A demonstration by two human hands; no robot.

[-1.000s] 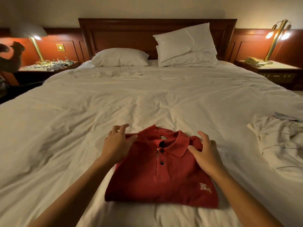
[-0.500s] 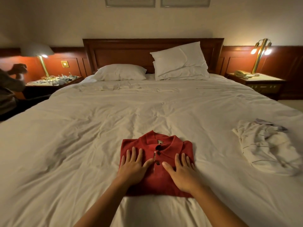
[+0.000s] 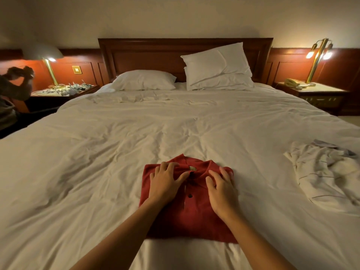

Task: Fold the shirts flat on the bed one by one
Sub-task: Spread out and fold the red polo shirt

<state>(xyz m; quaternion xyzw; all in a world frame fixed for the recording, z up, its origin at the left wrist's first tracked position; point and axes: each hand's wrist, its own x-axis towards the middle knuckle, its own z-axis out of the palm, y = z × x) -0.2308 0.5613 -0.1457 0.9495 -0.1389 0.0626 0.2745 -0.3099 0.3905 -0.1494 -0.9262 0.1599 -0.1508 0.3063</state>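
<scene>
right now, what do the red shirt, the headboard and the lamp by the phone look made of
The red shirt: a knit, likely cotton piqué; matte, finely grained surface, soft collar.
The headboard: wood or wood veneer, reddish-brown, low sheen; framed panels and mouldings.
The lamp: metal, probably brass-plated; its yellow stem shines under its bulbs.

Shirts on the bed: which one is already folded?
The red polo shirt, a neat rectangle near the middle; the white striped shirt to its right lies crumpled.
</scene>
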